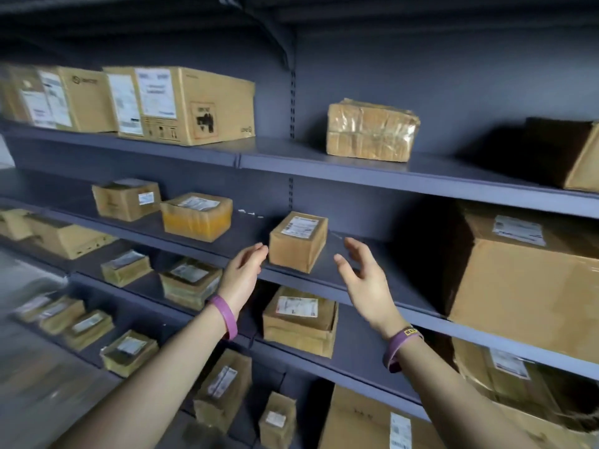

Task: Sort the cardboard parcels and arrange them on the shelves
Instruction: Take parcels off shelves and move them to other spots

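The small labelled parcel (298,243) sits dead centre of the frame, on the middle shelf (249,226) near its front edge, label up and a little askew. The left hand (244,268) is just beside its left face with the fingers relaxed; I can't tell whether the tips touch the cardboard. The right hand (361,273) hovers apart on the other side, palm inward and fingers spread, holding nothing. Further left on that shelf sits a yellow-taped parcel (197,217), with a big carton (525,286) at the right edge. I read this as the placing step. Next, both palms would need to close on its sides and square it to the shelf edge.
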The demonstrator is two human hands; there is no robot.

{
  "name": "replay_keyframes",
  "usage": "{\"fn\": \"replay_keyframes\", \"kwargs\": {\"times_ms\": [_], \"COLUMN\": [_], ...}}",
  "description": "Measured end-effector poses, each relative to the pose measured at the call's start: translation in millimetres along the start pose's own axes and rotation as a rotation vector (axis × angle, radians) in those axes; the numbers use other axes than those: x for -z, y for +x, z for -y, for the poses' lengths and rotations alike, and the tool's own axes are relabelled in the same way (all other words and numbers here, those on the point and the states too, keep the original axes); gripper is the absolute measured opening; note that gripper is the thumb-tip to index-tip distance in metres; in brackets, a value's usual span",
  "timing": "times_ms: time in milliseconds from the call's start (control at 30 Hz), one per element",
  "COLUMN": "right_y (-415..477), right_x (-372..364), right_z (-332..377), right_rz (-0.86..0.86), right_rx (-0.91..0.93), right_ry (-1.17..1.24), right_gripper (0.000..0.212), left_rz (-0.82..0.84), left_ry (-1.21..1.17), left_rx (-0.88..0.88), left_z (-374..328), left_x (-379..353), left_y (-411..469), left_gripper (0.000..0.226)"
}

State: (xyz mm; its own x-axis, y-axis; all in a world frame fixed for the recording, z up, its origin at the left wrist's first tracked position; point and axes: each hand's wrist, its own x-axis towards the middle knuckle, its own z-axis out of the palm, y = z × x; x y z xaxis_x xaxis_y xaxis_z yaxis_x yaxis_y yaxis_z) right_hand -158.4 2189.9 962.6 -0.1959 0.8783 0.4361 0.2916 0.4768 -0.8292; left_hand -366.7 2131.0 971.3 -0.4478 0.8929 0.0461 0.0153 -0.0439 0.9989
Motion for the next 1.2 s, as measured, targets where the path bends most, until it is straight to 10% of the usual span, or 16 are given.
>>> {"fn": "replay_keyframes", "kwargs": {"times_ms": [933,1200], "right_y": [188,241], "right_x": [-554,-696], "right_z": [116,148], "right_rz": [0.516,0.669], "right_rx": [-0.009,-0.014], "right_ry": [0.353,0.431], "right_gripper": [0.049,0.05], "left_rz": [-0.47,-0.56], "left_ry": [-0.011,0.04], "left_rx": [0.041,0.054], "left_z": [2,12], "left_x": [436,558], "left_y": [227,295], "left_gripper": [0.012,0.037]}}
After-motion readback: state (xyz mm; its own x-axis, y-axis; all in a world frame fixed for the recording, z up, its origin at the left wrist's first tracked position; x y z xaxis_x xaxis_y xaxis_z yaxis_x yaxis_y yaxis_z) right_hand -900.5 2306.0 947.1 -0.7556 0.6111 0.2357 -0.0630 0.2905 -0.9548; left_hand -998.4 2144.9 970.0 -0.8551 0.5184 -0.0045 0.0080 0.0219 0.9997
